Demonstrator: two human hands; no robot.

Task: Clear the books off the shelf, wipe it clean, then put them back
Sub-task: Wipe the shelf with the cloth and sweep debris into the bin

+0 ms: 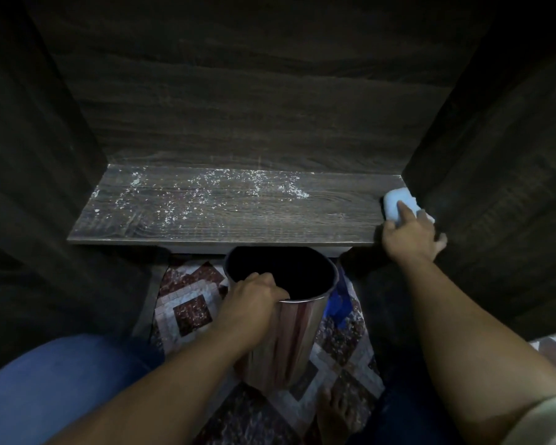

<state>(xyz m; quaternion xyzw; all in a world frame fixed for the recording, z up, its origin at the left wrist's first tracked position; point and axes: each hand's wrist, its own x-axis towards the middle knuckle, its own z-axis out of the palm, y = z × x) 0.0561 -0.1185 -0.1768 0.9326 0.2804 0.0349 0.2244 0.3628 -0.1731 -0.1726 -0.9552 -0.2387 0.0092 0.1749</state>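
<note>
The dark wooden shelf (225,226) holds no books and is strewn with white crumbs (206,191) across its left and middle. At the shelf's far right end lies a pale blue sponge (395,203), against the side wall. My right hand (411,236) presses on the sponge with the forefinger stretched over it. My left hand (254,300) grips the near rim of a shiny metal bin (289,319), which is held just below the shelf's front edge with its dark opening facing up. No books are in view.
Dark wooden side walls (495,187) close in the shelf on both sides. Below is a patterned tile floor (190,309), a blue object (339,303) behind the bin, my bare foot (334,409) and a knee in blue jeans (61,390).
</note>
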